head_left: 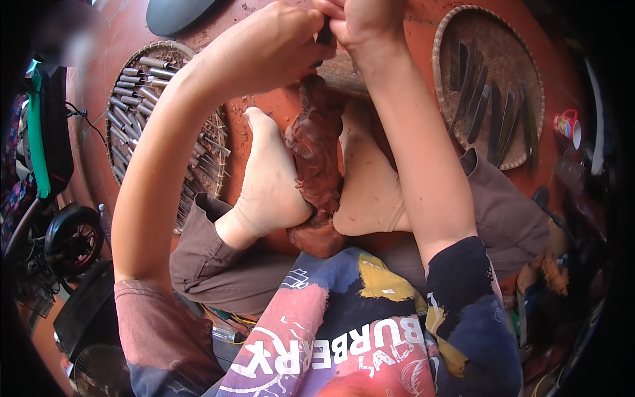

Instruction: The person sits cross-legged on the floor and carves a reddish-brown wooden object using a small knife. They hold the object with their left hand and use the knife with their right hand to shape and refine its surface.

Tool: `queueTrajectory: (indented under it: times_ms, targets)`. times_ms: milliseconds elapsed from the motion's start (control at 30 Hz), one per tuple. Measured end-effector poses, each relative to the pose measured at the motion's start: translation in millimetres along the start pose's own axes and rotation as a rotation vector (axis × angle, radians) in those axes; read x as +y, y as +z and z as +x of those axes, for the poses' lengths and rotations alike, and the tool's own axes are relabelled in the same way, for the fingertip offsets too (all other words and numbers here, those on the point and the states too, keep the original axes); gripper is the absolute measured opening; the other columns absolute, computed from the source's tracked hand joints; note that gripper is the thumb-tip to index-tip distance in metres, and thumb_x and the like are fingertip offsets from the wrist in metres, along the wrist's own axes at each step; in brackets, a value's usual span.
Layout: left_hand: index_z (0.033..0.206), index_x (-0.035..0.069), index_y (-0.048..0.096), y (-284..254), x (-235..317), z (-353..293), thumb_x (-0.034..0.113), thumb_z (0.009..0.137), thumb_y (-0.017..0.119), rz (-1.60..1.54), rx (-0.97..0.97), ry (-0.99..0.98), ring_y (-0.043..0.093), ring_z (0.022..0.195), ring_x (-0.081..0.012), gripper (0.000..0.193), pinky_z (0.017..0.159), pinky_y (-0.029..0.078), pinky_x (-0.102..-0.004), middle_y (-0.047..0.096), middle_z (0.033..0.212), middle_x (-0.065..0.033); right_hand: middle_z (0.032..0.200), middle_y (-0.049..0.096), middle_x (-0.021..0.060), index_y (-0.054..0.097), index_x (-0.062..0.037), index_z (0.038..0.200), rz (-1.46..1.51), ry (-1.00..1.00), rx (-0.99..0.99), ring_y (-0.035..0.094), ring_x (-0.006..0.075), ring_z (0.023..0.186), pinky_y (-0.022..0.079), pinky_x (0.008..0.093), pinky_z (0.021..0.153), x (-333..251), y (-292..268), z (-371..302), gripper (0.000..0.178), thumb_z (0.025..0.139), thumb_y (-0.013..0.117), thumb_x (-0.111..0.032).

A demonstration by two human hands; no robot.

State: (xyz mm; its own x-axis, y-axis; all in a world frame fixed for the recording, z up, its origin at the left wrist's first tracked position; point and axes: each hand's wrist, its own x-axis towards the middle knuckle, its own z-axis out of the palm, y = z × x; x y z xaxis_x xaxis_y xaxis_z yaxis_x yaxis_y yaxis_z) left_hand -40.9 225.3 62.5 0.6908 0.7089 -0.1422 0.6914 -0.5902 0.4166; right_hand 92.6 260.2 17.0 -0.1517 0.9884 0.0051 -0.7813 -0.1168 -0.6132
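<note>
A carved reddish-brown wooden figure [319,149] lies lengthwise between my two bare feet, which press against its sides. My left hand [281,46] is beyond its far end, fingers closed around a dark, narrow piece [324,36] that looks like a tool's handle. Right beside it, at the upper edge of the view, my right hand [367,23] has its fingers bent inward and meets the left. What the right fingers grip is mostly hidden. The working end of the dark piece cannot be made out.
At left, a round woven tray [114,85] holds many chisel-like carving tools [135,99]. Another woven tray [508,49] at right carries several dark flat blades or files [477,112]. A patterned mug [567,127] stands beyond it. Wood chips dot the red tiled floor [410,49].
</note>
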Motion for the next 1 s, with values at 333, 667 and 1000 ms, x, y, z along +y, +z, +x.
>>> queueTrajectory:
  times_ms: [333,667,1000]
  targets:
    - [0.085,-0.004,0.058,1.5,17.7,7.8,0.010,0.084,0.071,0.103,0.010,0.099,0.063,0.065,-0.0372,0.020,0.062,0.049,-0.0428,0.062,0.067,-0.0197,0.047,0.030,-0.0061,0.039,-0.0179,0.065,0.174,-0.026,0.029,0.024,0.0059,0.033,0.018,0.0217,0.031,-11.5,-20.0,-19.0,0.056,0.100,0.046,-0.061]
    - [0.092,-0.006,0.057,4.0,24.2,10.6,0.010,0.085,0.070,0.147,-0.076,-0.004,0.061,0.067,-0.0402,0.022,0.062,0.047,-0.0455,0.058,0.068,-0.0227,0.047,0.030,-0.0052,0.040,-0.0172,0.066,0.289,0.181,-0.009,0.024,0.0063,0.032,0.019,0.0218,0.030,-11.4,-33.9,-17.7,0.057,0.099,0.046,-0.063]
    - [0.112,-0.002,0.061,2.4,13.4,6.8,0.012,0.085,0.073,-0.053,-0.116,-0.180,0.063,0.058,-0.0318,0.032,0.059,0.048,-0.0389,0.064,0.067,-0.0159,0.049,0.031,-0.0073,0.040,-0.0207,0.063,0.153,0.188,0.025,0.026,0.0055,0.034,0.020,0.0225,0.032,16.5,-23.7,-1.9,0.055,0.100,0.046,-0.062]
